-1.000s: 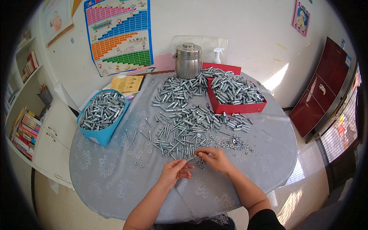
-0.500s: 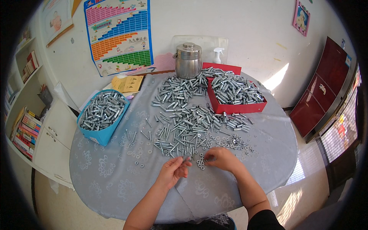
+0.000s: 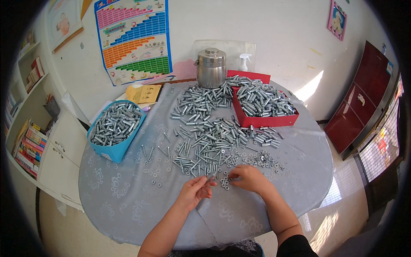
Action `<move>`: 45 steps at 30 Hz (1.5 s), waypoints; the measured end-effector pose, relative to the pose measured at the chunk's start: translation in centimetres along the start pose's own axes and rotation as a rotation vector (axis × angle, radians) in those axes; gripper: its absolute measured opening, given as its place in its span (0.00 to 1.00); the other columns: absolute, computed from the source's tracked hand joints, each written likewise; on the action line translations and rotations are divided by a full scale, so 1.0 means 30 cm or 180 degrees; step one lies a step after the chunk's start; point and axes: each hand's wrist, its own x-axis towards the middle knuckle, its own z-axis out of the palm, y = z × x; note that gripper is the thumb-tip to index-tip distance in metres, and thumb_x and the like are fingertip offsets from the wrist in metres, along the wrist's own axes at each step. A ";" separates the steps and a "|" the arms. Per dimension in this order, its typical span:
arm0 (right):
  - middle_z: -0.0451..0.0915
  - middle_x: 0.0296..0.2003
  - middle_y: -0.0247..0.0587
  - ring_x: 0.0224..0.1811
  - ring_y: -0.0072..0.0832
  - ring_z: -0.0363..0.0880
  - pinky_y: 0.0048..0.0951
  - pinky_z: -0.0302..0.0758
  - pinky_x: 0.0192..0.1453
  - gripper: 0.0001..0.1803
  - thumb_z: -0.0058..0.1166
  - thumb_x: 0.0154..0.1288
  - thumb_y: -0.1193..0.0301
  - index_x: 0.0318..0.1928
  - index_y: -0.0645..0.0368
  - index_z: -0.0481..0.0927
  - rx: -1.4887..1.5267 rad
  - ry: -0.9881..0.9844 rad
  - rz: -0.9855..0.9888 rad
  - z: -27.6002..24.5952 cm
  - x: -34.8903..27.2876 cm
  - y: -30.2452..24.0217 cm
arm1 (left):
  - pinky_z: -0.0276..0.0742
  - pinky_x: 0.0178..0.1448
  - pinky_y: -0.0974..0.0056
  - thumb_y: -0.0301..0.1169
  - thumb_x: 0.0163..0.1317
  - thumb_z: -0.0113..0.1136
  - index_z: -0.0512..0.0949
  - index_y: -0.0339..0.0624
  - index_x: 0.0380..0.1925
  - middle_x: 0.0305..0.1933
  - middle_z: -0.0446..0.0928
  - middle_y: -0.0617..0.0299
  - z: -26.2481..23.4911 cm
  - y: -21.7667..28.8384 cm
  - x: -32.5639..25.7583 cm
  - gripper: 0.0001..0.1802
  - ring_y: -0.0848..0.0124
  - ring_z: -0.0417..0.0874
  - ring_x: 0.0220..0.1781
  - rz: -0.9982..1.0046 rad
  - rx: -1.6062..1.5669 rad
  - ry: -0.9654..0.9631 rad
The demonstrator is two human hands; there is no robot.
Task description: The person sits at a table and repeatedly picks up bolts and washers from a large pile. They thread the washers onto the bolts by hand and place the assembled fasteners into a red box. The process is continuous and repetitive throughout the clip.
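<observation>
My left hand (image 3: 196, 192) pinches a silvery bolt (image 3: 209, 177) between thumb and forefinger, just above the cloth near the table's front. To its right, my right hand (image 3: 249, 178) has its fingertips pressed together beside a small cluster of nuts (image 3: 225, 183). Whatever those fingertips hold is hidden. Just beyond both hands lie thin bolts (image 3: 185, 162), with loose washers and nuts (image 3: 263, 158) spread to the right. Behind them rises a heap of metal sleeve-like pieces (image 3: 218, 132).
A blue container (image 3: 112, 152) full of metal pieces stands left; a red box (image 3: 267, 121), heaped with similar pieces, stands back right. At the back are a steel pot (image 3: 211, 70) and a spray bottle (image 3: 244, 62). Grey cloth (image 3: 141, 205) covers the rounded table.
</observation>
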 end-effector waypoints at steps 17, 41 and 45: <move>0.76 0.37 0.36 0.36 0.24 0.74 0.23 0.72 0.39 0.10 0.60 0.52 0.75 0.38 0.59 0.79 0.1686 0.0645 -0.0338 -0.011 0.027 -0.104 | 0.79 0.28 0.68 0.35 0.63 0.51 0.74 0.34 0.38 0.35 0.78 0.51 0.017 -0.007 -0.008 0.13 0.71 0.79 0.25 -0.0064 0.0556 0.0251; 0.75 0.18 0.34 0.23 0.22 0.74 0.25 0.70 0.29 0.16 0.48 0.64 0.63 0.26 0.62 0.78 0.2159 0.1003 0.0116 0.059 0.035 -0.120 | 0.77 0.24 0.67 0.35 0.63 0.50 0.76 0.33 0.34 0.25 0.77 0.57 0.005 -0.019 -0.006 0.14 0.70 0.79 0.21 0.0207 0.0657 0.0415; 0.76 0.21 0.36 0.25 0.22 0.74 0.24 0.71 0.32 0.15 0.47 0.65 0.63 0.32 0.62 0.78 0.2015 0.0531 0.0382 0.060 0.022 -0.069 | 0.78 0.25 0.67 0.36 0.63 0.50 0.75 0.33 0.32 0.26 0.77 0.58 0.008 -0.021 -0.004 0.14 0.70 0.79 0.21 0.0284 0.0728 0.0498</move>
